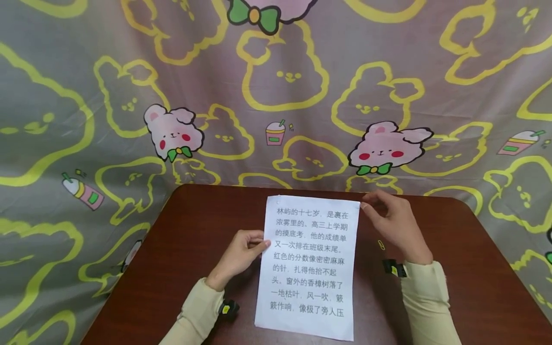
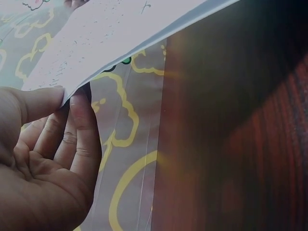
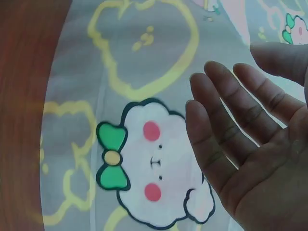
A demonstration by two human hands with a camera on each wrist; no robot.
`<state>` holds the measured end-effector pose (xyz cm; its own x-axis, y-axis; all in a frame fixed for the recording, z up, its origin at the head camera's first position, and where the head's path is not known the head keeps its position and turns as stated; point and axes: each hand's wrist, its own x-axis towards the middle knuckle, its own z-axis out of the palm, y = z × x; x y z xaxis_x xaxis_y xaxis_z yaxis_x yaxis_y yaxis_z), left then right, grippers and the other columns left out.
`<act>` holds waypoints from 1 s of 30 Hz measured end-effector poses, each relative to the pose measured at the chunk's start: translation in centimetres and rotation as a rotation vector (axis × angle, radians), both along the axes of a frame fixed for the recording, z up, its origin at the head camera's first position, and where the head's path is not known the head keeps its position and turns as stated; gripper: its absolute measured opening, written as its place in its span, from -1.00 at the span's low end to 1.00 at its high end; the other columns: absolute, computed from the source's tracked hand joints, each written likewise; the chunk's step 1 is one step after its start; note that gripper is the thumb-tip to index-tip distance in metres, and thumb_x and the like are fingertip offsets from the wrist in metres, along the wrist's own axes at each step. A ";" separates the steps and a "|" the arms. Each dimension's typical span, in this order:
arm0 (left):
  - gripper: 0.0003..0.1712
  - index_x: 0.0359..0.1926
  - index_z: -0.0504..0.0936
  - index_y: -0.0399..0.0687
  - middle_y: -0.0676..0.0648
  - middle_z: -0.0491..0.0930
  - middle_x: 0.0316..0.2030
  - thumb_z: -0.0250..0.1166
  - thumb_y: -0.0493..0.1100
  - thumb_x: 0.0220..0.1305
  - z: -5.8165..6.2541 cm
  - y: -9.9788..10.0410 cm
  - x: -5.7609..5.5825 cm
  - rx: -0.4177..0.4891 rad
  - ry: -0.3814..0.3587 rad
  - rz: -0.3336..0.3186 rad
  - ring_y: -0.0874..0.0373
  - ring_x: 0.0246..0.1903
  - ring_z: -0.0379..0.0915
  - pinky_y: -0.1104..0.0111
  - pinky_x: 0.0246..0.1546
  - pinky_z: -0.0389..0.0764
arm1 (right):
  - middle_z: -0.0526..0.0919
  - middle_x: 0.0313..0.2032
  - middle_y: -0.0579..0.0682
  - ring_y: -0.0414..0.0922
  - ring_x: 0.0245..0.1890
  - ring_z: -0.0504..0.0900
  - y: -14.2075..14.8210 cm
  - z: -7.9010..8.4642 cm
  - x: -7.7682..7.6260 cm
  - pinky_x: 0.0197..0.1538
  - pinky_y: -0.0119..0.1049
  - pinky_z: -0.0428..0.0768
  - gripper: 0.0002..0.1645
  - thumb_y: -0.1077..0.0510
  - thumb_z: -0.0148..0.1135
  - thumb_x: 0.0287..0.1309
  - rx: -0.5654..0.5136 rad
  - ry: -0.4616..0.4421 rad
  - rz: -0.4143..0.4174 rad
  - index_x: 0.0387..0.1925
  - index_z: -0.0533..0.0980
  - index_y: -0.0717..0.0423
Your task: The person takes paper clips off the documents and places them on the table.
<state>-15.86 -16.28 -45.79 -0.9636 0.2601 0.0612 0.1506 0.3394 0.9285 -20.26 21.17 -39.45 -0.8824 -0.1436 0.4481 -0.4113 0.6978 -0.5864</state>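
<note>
White printed paper (image 1: pixel 308 268) up off dark-red worktop (image 1: pixel 194 215), text facing viewer! Left hand (image 1: pixel 239 255) pinches left edge between thumb and fingers, likely to bear its weight and leave other hand free. Right hand (image 1: pixel 394 223) loose, fingers extended, gripping nothing; paper's top right corner right by thumb, contact hard to tell. Yellow paper clip (image 1: pixel 381 245) between paper and right wrist.

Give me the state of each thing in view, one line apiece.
Printed paper: pinched at its left edge, print facing the head camera.
Left hand: pinching the paper.
Right hand: fingers extended, thumb at the paper's upper right corner, contact unclear.
Small yellow loop: apparently lying on the table.
Patterned cloth: hanging, creased.
</note>
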 end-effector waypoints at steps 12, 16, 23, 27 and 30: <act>-0.77 0.03 0.75 -0.27 -0.23 0.82 -0.16 0.31 -0.29 0.44 0.0 0.2 0.1 -0.005 0.012 -0.005 0.20 -0.36 0.67 0.27 -0.28 0.68 | 0.79 -0.15 0.12 0.00 -0.23 0.71 -4.4 1.8 -0.6 -0.12 -0.21 0.73 -0.81 0.24 0.38 0.30 -0.008 0.066 0.099 -0.07 0.67 0.15; -0.79 0.01 0.75 -0.26 -0.22 0.81 -0.18 0.31 -0.29 0.44 0.1 0.2 0.2 -0.018 0.013 -0.004 0.20 -0.38 0.65 0.31 -0.31 0.64 | 0.78 -0.12 0.14 0.07 -0.14 0.71 -5.6 2.5 -0.7 0.01 0.15 0.72 -0.82 0.26 0.37 0.30 -0.011 0.070 0.142 -0.07 0.67 0.17; -0.82 -0.03 0.78 -0.19 -0.16 0.82 -0.22 0.31 -0.29 0.44 0.1 0.3 0.2 -0.033 0.001 0.013 0.23 -0.41 0.64 0.45 -0.35 0.57 | 0.80 -0.13 0.10 0.05 -0.09 0.74 -7.7 3.4 -0.9 0.09 0.13 0.71 -0.81 0.26 0.40 0.29 -0.005 0.050 0.225 -0.07 0.69 0.15; -0.83 -0.05 0.77 -0.23 -0.19 0.82 -0.22 0.30 -0.30 0.44 0.2 0.4 0.3 -0.024 0.006 0.008 0.23 -0.42 0.62 0.46 -0.38 0.55 | 0.81 -0.12 0.08 0.03 -0.06 0.76 -9.0 3.8 -0.9 0.11 0.09 0.71 -0.79 0.26 0.41 0.29 0.020 0.041 0.275 -0.05 0.69 0.14; -0.82 -0.04 0.77 -0.26 -0.22 0.82 -0.21 0.30 -0.30 0.44 0.4 0.5 0.4 -0.011 0.014 -0.004 0.23 -0.41 0.61 0.46 -0.38 0.55 | 0.81 -0.09 0.07 0.03 -0.02 0.76 -9.9 3.8 -1.0 0.13 0.07 0.70 -0.77 0.24 0.40 0.30 0.038 0.026 0.299 -0.02 0.70 0.14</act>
<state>-15.48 -15.80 -45.44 -0.9616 0.2647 0.0719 0.1650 0.3486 0.9226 -21.27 11.29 -35.64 -0.7864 -0.4127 0.4597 -0.6169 0.5643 -0.5486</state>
